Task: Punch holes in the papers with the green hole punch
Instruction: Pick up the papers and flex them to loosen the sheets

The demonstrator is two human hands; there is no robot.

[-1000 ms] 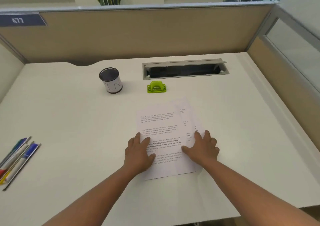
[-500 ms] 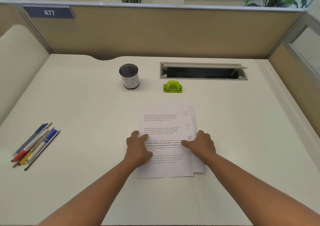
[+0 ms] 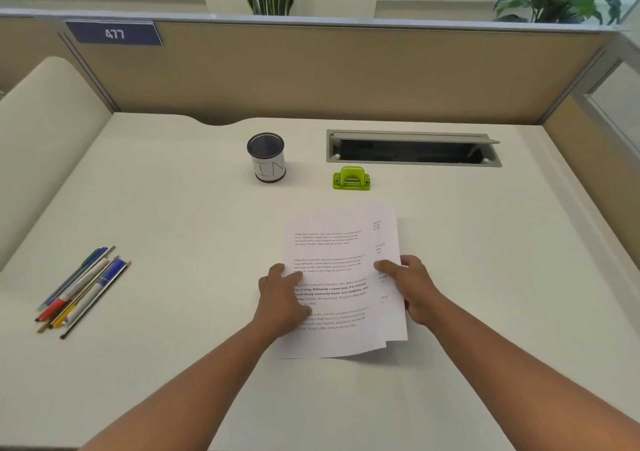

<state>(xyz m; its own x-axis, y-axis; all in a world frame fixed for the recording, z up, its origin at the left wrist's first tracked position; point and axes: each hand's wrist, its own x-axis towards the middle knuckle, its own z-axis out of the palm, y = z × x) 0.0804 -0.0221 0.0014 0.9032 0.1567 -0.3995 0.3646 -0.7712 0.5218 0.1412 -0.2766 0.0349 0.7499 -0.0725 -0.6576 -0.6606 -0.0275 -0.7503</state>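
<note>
Head view: papers (image 3: 341,277) — a loosely fanned stack, flat on the desk (image 3: 173,208) just nearer than the green hole punch (image 3: 351,178), which sits untouched. Left hand (image 3: 282,298) lies flat on the stack's left edge; right hand (image 3: 410,286) curls round its right edge, thumb on top. Step in hand, by judgement, is squaring the sheets — next comes bringing one aligned edge to the punch's slot.

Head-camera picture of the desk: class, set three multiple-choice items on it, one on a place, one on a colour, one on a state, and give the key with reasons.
1. Where is the hole punch?
A. beyond the papers, near the cable slot
B. inside the pen cup
C. among the pens

2. What colour is the hole punch?
A. blue
B. green
C. red

3. What are the hands doing?
A. pressing the punch
B. lifting the cup
C. resting on the papers

Key: 1 A, it sits just before the slot; 2 B, its body is bright green; 3 C, the left hand and right hand lie at the stack's two sides.
</note>
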